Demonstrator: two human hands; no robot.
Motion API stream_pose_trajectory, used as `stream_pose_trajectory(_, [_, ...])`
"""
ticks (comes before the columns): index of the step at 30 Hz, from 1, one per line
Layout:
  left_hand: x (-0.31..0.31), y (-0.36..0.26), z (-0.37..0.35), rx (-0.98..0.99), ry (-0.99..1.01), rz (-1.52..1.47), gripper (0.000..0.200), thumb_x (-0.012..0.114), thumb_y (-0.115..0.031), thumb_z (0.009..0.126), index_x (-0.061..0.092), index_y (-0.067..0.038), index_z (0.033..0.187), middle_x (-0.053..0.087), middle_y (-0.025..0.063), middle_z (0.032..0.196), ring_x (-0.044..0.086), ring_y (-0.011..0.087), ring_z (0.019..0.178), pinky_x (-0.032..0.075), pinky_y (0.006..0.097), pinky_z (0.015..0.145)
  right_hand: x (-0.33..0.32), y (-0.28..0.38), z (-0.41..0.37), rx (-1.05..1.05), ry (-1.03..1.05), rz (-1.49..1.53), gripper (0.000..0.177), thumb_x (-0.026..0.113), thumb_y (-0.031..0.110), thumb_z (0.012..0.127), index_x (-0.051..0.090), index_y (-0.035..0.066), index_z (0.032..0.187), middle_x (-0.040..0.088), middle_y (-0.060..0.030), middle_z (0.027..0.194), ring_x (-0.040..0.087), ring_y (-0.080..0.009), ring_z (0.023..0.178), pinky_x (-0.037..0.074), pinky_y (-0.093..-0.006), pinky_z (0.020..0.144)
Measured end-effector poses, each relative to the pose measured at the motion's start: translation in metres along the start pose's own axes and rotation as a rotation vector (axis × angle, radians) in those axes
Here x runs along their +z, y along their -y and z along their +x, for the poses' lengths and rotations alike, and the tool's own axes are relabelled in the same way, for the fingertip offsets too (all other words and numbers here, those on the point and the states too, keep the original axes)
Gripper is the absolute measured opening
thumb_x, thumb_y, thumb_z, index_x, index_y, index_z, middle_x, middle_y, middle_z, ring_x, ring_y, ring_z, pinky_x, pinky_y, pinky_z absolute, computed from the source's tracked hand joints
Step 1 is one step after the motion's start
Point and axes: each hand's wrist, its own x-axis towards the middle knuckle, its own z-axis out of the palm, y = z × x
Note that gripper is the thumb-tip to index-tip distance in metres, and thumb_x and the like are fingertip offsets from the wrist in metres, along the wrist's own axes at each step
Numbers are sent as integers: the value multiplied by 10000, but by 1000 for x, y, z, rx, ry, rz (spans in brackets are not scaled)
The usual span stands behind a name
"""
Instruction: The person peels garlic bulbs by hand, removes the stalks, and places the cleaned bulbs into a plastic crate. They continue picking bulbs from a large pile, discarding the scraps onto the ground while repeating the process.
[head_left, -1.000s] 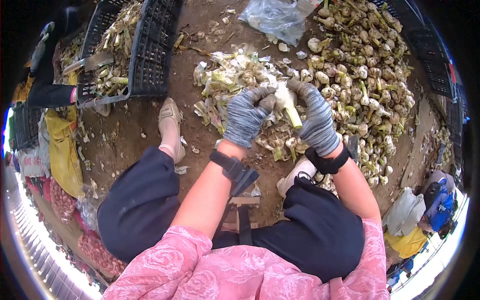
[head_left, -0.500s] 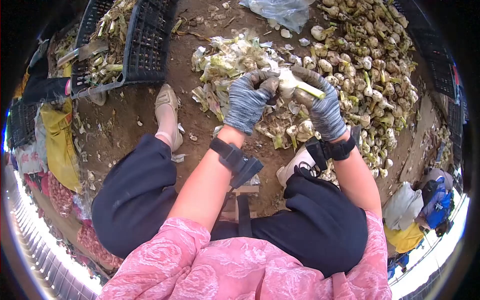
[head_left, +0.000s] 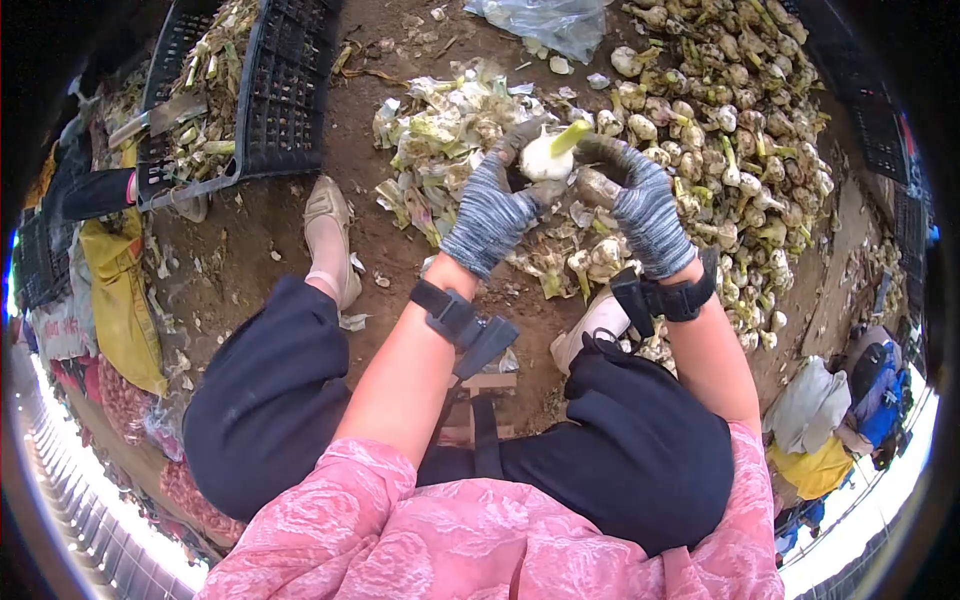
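A white garlic bulb (head_left: pixel 546 160) with a short, thick green stalk pointing up and to the right is between my two hands. My left hand (head_left: pixel 500 205), in a grey knitted glove with dark, soiled fingers, is closed around the bulb's left side. On the other side, my right hand (head_left: pixel 642 200), gloved the same way, has its forefinger and thumb curved apart by the bulb's right edge. Whether those fingertips touch the bulb is hard to tell. Below and behind the left hand lies a heap of peeled garlic skins (head_left: pixel 440 150).
A large pile of untrimmed garlic bulbs (head_left: pixel 740 130) spreads to the right. At the left stands a black plastic crate (head_left: pixel 290 95) with stalk scraps and a knife (head_left: pixel 165 117). Clear plastic (head_left: pixel 550 22) lies at the top; a yellow sack (head_left: pixel 122 300) is far left.
The bulb has turned so its stalk now points upward instead of down to the right. It looks cleaner and whiter, and my right fingers have loosened from around the stalk.
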Motion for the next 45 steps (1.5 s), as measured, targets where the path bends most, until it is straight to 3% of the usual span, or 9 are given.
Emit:
stream_pose_trajectory(22, [-14,8,-5,-42,6,-96,574,700,-220,701,398,-15,1145,529,103,1032,558,181,892,494,304,775,7,6,8,-490,-123,-734,171,571,87,709,570,1,857,583,-162,723,572,-316,650,461,-354,601])
stream_pose_trajectory(24, [-11,1,-4,-24,148,-256,547,615,-334,761,398,-18,1152,537,119,1020,571,222,890,509,356,745,8,3,6,-510,-106,-723,167,555,100,724,557,-1,857,574,-160,717,565,-288,638,460,-337,599])
stream_pose_trajectory(25, [-6,-2,-8,-254,-24,-485,551,554,-402,782,405,-22,1153,550,130,995,576,256,886,512,402,723,9,-1,5,-384,-43,-527,170,543,109,739,557,-5,865,572,-152,719,558,-257,636,457,-328,597])
stream_pose_trajectory(30, [-11,1,-2,-351,43,-687,573,615,-355,754,386,-35,1170,532,116,1028,567,245,888,506,390,735,12,11,-3,-34,94,-98,181,532,122,797,565,3,930,564,-20,777,505,-73,639,436,-217,564])
stream_pose_trajectory(32, [-13,9,-1,153,35,71,632,711,-262,681,370,-47,1167,527,90,1003,565,218,851,502,352,738,11,11,-3,-4,90,-138,184,540,119,800,566,-5,934,584,-48,789,518,-74,643,437,-221,572])
stream_pose_trajectory(34, [-9,-1,-1,110,12,-72,679,761,-174,614,367,-56,1154,524,68,967,563,185,807,501,301,707,8,-7,2,-252,62,-302,179,536,117,801,567,-7,926,591,-66,798,529,-85,644,441,-223,576])
stream_pose_trajectory(36, [-19,-1,-3,-236,13,-203,675,753,-222,621,368,-60,1151,521,68,969,565,165,779,502,271,652,8,6,-2,-43,118,-106,192,535,143,800,555,-2,924,571,-49,762,532,-85,628,450,-224,552])
stream_pose_trajectory(38, [-14,4,-4,-18,-15,-156,647,732,-278,642,386,-60,1143,538,72,930,569,157,731,501,268,602,6,17,-4,60,124,69,198,540,172,796,554,8,906,557,-28,722,520,-70,596,443,-212,524])
stream_pose_trajectory(45, [-8,-10,-10,-296,204,-522,476,538,-341,784,459,-4,1111,574,101,928,589,184,755,504,274,649,8,15,1,142,-13,234,243,543,195,799,548,13,960,554,-5,673,526,-78,573,436,-203,517])
